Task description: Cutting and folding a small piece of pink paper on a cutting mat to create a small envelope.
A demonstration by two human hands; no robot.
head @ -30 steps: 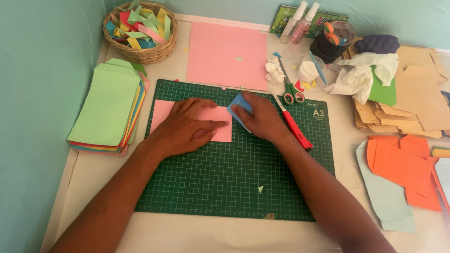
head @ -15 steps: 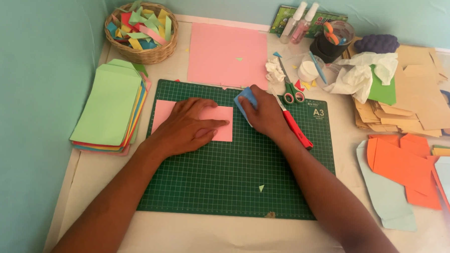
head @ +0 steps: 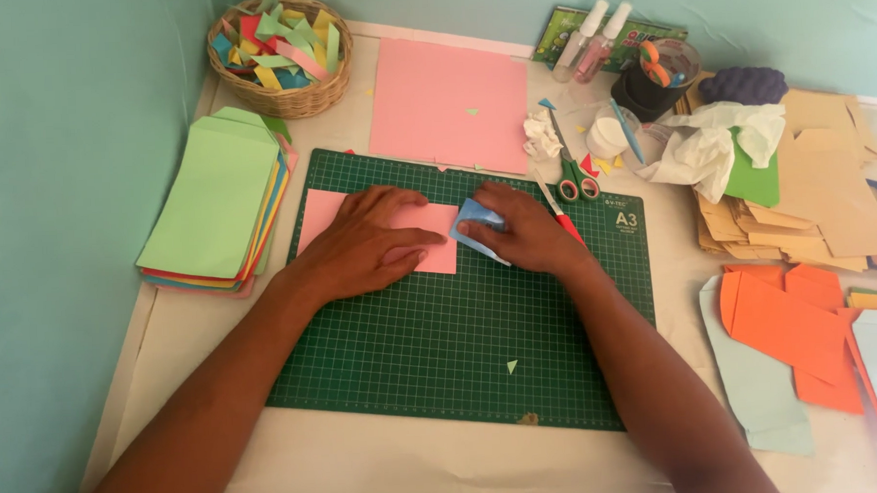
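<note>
A small pink paper (head: 321, 210) lies on a green cutting mat (head: 442, 344). My left hand (head: 366, 244) rests flat on it, fingers spread, pinning it down. A light blue paper piece (head: 473, 219) sits at the pink paper's right end, and my right hand (head: 521, 234) presses down on it with bent fingers. A red-handled tool (head: 560, 213) lies partly hidden just behind my right hand.
A stack of coloured envelopes (head: 213, 196) lies left of the mat, a basket of paper scraps (head: 281, 53) at the back left, a large pink sheet (head: 448, 100) behind. Scissors (head: 577, 174), glue bottles (head: 596, 37), brown envelopes (head: 816, 194) and orange papers (head: 791, 326) crowd the right.
My right hand and the blue piece have shifted slightly left against the pink paper's edge. My left hand stays flat on the pink paper.
</note>
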